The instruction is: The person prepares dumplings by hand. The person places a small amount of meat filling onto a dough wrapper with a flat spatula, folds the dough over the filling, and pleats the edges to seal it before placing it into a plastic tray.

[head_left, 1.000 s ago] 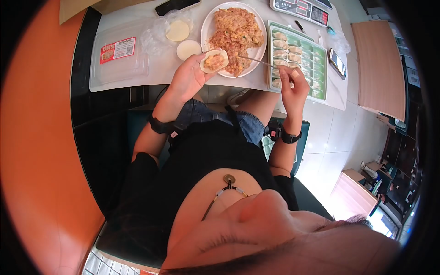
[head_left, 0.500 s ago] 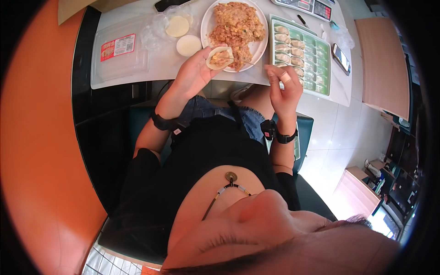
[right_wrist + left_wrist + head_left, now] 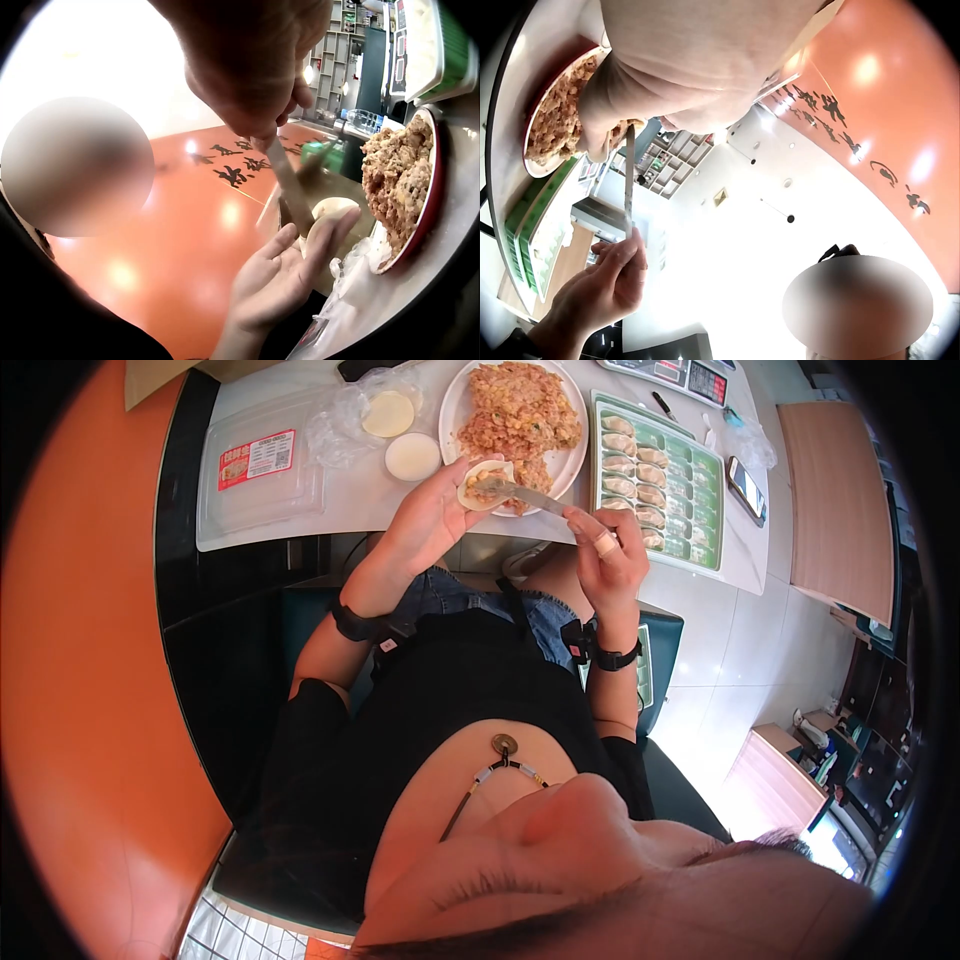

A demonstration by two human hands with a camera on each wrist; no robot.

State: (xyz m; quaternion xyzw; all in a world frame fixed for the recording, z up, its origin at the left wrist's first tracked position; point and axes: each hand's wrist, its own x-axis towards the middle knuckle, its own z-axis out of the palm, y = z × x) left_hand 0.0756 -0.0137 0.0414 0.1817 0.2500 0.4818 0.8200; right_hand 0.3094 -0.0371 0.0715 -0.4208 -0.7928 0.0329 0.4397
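Observation:
In the head view, my left hand (image 3: 425, 520) holds a round dumpling wrapper (image 3: 330, 211) between thumb and fingers, cupped near the plate's front rim. Meat filling (image 3: 483, 490) lies in its middle. My right hand (image 3: 612, 565), with a bandage round one finger, pinches a flat metal spatula (image 3: 542, 500) by its end. The spatula's far end lies flat over the filling. Behind both hands sits a white plate (image 3: 449, 422) heaped with minced filling (image 3: 520, 410). The right wrist view shows the wrapper bent upward around the blade.
A green compartment tray (image 3: 708, 520) with several folded dumplings (image 3: 650, 475) stands right of the plate. Loose wrappers (image 3: 411, 458), a plastic bag (image 3: 335, 440) and a clear lidded box (image 3: 225, 520) lie on the left. A scale (image 3: 680, 375), pen (image 3: 661, 403) and phone (image 3: 745, 490) are at the right.
The right hand has moved left and turned, bringing the spatula from the plate's filling onto the filling in the wrapper. The left hand has shifted slightly right with the wrapper.

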